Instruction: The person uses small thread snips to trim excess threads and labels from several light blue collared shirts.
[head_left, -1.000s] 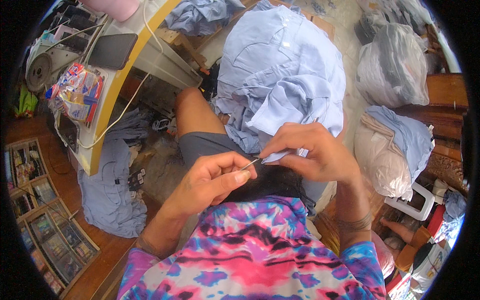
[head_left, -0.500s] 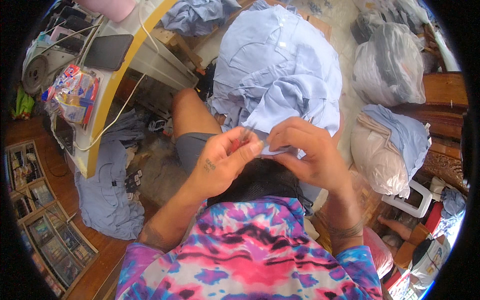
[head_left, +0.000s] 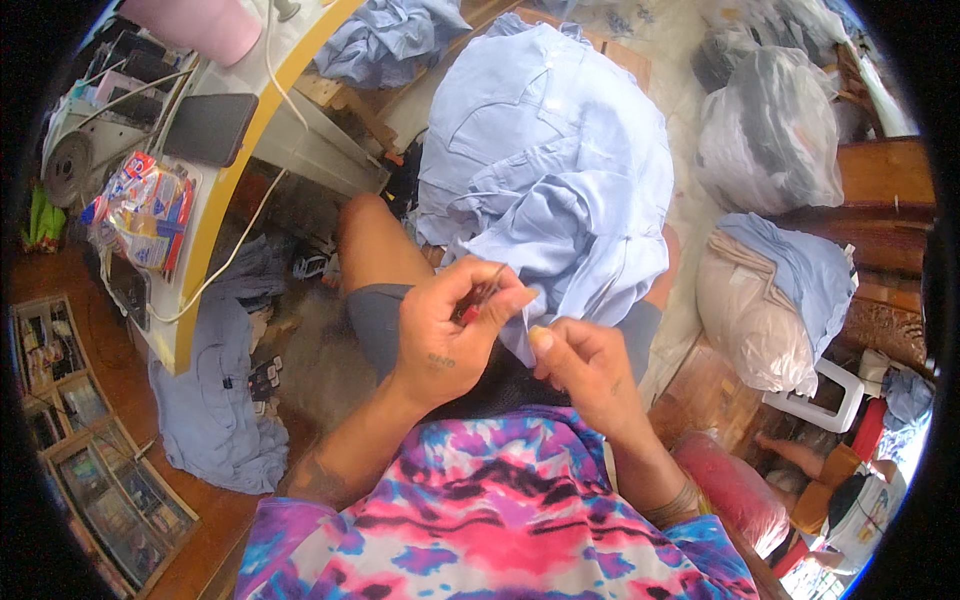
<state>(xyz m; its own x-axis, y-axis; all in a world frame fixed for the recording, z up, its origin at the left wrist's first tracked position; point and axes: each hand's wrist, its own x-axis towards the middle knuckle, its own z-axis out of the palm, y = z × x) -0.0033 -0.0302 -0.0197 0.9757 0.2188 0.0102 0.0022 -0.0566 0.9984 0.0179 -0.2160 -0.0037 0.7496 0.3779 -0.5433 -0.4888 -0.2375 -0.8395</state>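
A light blue shirt (head_left: 560, 170) lies bunched over my lap and knees. My left hand (head_left: 450, 325) is closed on a small red-handled tool (head_left: 480, 297), its thin tip against the shirt's hem. My right hand (head_left: 580, 365) pinches the edge of the same shirt just below the tool, thumb and forefinger together. Both hands meet over my dark shorts (head_left: 385, 320), close to my chest.
A yellow-edged table (head_left: 215, 210) at the left carries a dark phone (head_left: 210, 128), a snack bag (head_left: 140, 210) and white cables. Blue garments lie on the floor (head_left: 215, 420). Filled plastic bags (head_left: 770, 130) and a pillow-like bundle (head_left: 760, 310) stand at the right.
My left hand has risen from beside my lap to the shirt hem with the tool. My right hand has dropped lower and now pinches the fabric under it.
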